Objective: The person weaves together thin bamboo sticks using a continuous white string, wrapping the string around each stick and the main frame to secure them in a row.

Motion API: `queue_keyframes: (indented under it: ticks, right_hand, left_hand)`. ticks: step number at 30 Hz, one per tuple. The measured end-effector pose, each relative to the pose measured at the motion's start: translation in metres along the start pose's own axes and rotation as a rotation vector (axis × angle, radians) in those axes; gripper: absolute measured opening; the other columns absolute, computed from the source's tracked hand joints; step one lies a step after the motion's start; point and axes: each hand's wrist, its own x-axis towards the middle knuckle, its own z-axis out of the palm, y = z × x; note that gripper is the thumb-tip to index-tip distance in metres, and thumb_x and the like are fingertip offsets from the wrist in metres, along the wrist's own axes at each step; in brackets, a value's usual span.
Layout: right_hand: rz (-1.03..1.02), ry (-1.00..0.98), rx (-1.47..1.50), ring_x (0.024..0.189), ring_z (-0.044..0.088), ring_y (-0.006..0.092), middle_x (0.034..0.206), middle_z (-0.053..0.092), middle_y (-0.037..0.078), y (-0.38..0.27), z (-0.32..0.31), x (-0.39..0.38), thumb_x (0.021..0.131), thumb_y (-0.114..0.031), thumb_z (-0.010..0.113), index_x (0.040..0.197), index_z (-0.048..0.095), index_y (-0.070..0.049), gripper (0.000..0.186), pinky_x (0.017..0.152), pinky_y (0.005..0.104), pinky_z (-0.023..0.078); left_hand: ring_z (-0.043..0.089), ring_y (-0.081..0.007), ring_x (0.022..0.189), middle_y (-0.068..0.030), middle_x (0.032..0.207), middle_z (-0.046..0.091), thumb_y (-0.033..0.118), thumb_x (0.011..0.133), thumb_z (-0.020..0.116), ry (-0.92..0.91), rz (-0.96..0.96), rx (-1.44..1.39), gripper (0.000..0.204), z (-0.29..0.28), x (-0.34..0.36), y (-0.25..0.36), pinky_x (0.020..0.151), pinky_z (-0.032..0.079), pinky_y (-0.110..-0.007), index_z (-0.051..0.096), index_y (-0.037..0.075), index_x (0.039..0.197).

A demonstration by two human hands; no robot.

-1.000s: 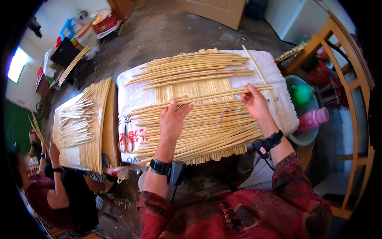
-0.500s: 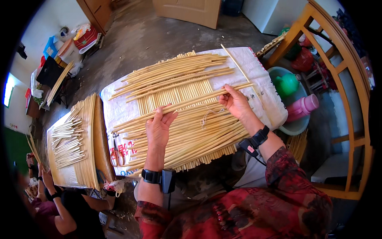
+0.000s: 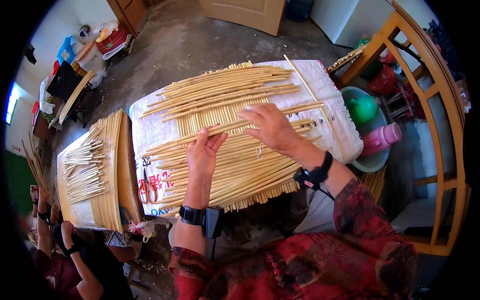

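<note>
A narrow bundle of straw-coloured stalks point(image 3: 170, 145) slants across the cloth-covered table. My left hand point(image 3: 202, 152) pinches it near the middle between thumb and fingers. Over its right half is my right hand point(image 3: 275, 130), thumb and fingers apart, reaching leftward. Whether its fingertips touch the stalks is hard to see. Beneath lies a mat of short stalks point(image 3: 200, 119) set side by side. Long loose stalks point(image 3: 225, 80) lie across its far part, and many more point(image 3: 235, 172) cover the near part. A thin white string point(image 3: 259, 151) rests on the near stalks.
Scissors point(image 3: 146, 183) lie at the table's left edge. A single stalk point(image 3: 302, 80) crosses the white cloth point(image 3: 342, 117) at right. Another table point(image 3: 127, 170) on the left bears more stalks, with a co-worker point(image 3: 75, 260) beside it. A basin point(image 3: 377, 157) and a wooden frame point(image 3: 425, 82) stand right.
My right hand has let go of the stalks' right part and moved left, toward my left hand, its fingers now spread. My left hand keeps its hold. The co-worker's hands have moved.
</note>
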Motion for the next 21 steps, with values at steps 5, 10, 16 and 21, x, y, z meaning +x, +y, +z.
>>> queue_keyframes:
  ticks: [5,10,16,21]
  right_hand:
    - [-0.108,-0.170,-0.109,0.075,0.057,0.0208,0.082,0.054,0.006,0.017,0.023,-0.002,0.073,-0.018,0.064,0.105,0.056,-0.007,0.035,0.062,0.0304,0.047]
    - [-0.028,-0.283,-0.014,0.070,0.056,0.0218,0.079,0.053,0.005,0.023,0.038,-0.001,0.075,-0.018,0.063,0.106,0.059,-0.011,0.031,0.062,0.0315,0.048]
    - [0.147,-0.381,0.004,0.072,0.057,0.0238,0.081,0.054,0.006,0.051,0.058,-0.015,0.081,-0.025,0.057,0.103,0.060,-0.015,0.025,0.062,0.0332,0.048]
    - [0.155,-0.424,0.029,0.073,0.057,0.0252,0.081,0.054,0.008,0.058,0.080,-0.025,0.080,-0.025,0.058,0.104,0.060,-0.014,0.026,0.062,0.0350,0.048]
  left_hand:
    - [0.062,-0.0274,0.088,-0.0215,0.100,0.059,0.016,0.090,0.050,-0.056,-0.035,0.009,0.023,0.009,0.001,0.000,0.080,0.054,-0.040,0.054,-0.006,0.096]
    - [0.059,-0.0322,0.094,-0.0254,0.103,0.056,0.017,0.090,0.049,-0.038,-0.069,0.017,0.027,-0.004,0.004,0.005,0.082,0.052,-0.042,0.049,-0.008,0.102]
    - [0.060,-0.0308,0.086,-0.0187,0.097,0.061,0.016,0.090,0.047,-0.136,-0.108,0.941,0.026,-0.009,0.002,-0.008,0.071,0.050,-0.037,0.055,-0.005,0.102]
    - [0.057,-0.0325,0.079,-0.0155,0.085,0.061,0.010,0.084,0.051,-0.380,0.540,1.637,0.015,-0.006,-0.011,-0.020,0.070,0.046,-0.037,0.062,0.000,0.089]
